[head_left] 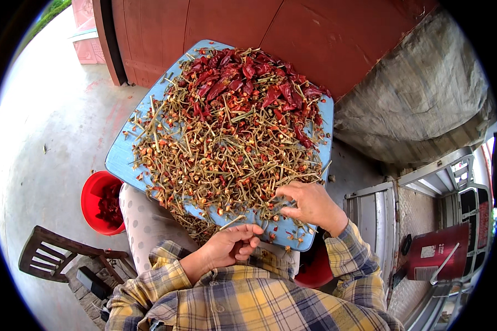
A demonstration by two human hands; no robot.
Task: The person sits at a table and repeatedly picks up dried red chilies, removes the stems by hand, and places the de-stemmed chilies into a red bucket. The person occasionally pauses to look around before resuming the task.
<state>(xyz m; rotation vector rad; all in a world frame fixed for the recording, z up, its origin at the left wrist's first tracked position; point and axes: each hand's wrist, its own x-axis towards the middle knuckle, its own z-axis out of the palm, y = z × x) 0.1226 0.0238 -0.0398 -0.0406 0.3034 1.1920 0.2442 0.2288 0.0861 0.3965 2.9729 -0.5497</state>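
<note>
A blue table [119,160] in front of me carries a wide heap of dried chili stems [215,149] with red bits and pale seeds among them. Dark red dried chili pods [226,83] lie along the heap's far side. At the near right edge of the heap is my right hand [312,205], thumb and forefinger apart beside some stems, with nothing visibly gripped. My left hand [232,248] hovers by the table's near edge, its fingers curled in and thumb near the forefinger. Whatever it may hold is hidden. One pale stem lies just beyond its fingertips.
A red bucket [88,207] with dark red pods stands left of my leg; another red container [317,270] is partly hidden under the table. A wooden chair [44,256] is at lower left. On the right are a metal-sided cart [370,212] and a dark red bucket [439,254].
</note>
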